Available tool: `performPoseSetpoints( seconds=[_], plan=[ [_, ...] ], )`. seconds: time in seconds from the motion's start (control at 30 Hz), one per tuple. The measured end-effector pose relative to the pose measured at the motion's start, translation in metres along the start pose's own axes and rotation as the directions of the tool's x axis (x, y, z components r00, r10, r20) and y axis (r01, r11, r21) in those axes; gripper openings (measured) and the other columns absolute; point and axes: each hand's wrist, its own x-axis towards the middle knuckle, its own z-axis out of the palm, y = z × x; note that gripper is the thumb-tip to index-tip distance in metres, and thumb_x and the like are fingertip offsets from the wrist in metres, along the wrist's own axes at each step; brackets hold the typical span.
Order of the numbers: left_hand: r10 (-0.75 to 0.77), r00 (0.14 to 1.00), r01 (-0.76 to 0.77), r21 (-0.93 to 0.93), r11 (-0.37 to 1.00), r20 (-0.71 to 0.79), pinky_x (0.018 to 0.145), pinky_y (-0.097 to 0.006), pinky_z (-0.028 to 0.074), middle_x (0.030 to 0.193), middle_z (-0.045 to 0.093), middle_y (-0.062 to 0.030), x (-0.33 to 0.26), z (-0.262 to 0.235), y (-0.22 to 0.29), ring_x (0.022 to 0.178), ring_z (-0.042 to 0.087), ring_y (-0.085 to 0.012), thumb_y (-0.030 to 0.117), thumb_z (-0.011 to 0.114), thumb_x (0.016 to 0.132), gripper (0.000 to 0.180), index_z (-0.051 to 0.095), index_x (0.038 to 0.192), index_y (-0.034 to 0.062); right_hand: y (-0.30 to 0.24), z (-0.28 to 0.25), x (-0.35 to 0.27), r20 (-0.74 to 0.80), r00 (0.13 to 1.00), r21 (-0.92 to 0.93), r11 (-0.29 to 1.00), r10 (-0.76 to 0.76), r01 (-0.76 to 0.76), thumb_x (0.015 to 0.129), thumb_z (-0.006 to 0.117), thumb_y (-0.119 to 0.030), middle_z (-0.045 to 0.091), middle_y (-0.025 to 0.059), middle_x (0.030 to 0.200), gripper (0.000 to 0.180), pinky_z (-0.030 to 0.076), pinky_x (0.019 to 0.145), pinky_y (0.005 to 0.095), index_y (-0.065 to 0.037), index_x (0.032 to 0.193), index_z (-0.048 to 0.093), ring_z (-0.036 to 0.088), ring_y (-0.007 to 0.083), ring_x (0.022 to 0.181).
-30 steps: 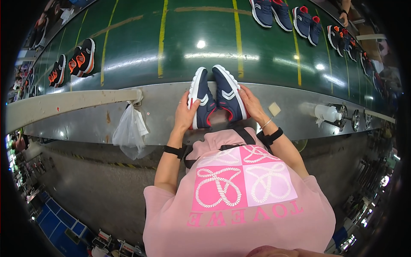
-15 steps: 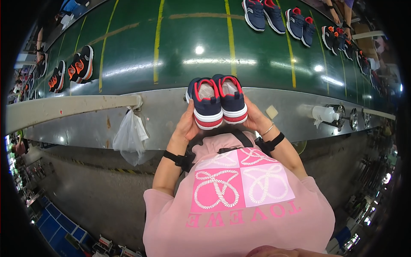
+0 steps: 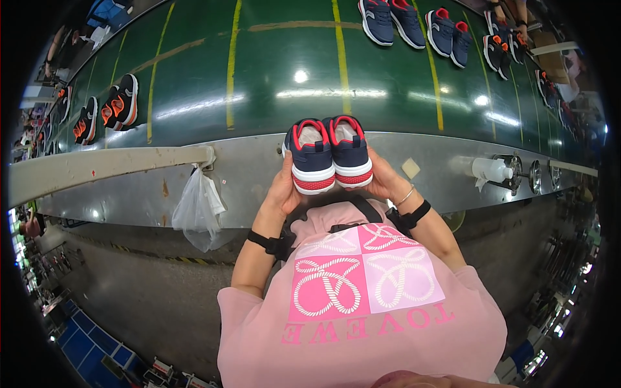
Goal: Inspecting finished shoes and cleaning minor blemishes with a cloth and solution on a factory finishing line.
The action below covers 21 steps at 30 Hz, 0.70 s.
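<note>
A pair of navy sneakers with red lining is held side by side in front of me, heels toward me, over the belt's near metal edge. My left hand (image 3: 283, 185) is closed round the outer side of the left sneaker (image 3: 313, 161). On the other side, my right hand (image 3: 386, 180) grips the right sneaker (image 3: 351, 159). Both heels show white midsoles with red textured patches. Pale stuffing or insole shows inside the openings. The fingers under and beyond the shoes are partly hidden.
A green conveyor belt (image 3: 278, 64) with yellow lines carries navy sneakers (image 3: 391, 22) at far right and black-orange sneakers (image 3: 120, 102) at left. A beige rail (image 3: 110, 165), a hanging plastic bag (image 3: 194, 213) and a white bottle (image 3: 491, 170) line the metal ledge (image 3: 252, 155). Other people's arms show at far right.
The belt's yellow lines and most shoes on it have shifted slightly left. My hands and the held sneakers have barely moved. At far right, black-orange shoes now sit apart from a co-worker's hands.
</note>
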Motion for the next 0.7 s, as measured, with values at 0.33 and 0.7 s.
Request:
performPoseSetpoints(
  seconds=[0.33, 0.7],
  plan=[
    [-0.008, 0.999, 0.009, 0.027, 1.0, -0.043, 0.096, -0.039, 0.055, 0.129, 0.06, -0.0124, 0.001, -0.002, -0.003, 0.115, 0.062, -0.0227, 0.052, 0.046, 0.098, 0.061, 0.049, 0.134, 0.0029, 0.002, -0.007, -0.002, -0.094, 0.994, -0.145, 0.987, 0.05, -0.063, 0.1, 0.024, -0.062, 0.064, 0.0143, 0.121, 0.07, 0.062, 0.074, 0.0427, -0.007, 0.138, 0.046, 0.068, 0.028, 0.102],
    [0.163, 0.962, -0.111, 0.231, 0.967, -0.22, 0.098, -0.041, 0.053, 0.13, 0.058, -0.0119, -0.001, -0.006, -0.014, 0.115, 0.061, -0.0248, 0.046, 0.044, 0.101, 0.058, 0.035, 0.146, 0.0091, 0.014, -0.005, 0.006, -0.247, 0.889, -0.605, 0.778, -0.385, 0.169, 0.104, 0.027, -0.053, 0.033, 0.0124, 0.154, 0.066, 0.027, 0.115, 0.0338, -0.007, 0.152, 0.027, 0.037, 0.0239, 0.139]
  ],
)
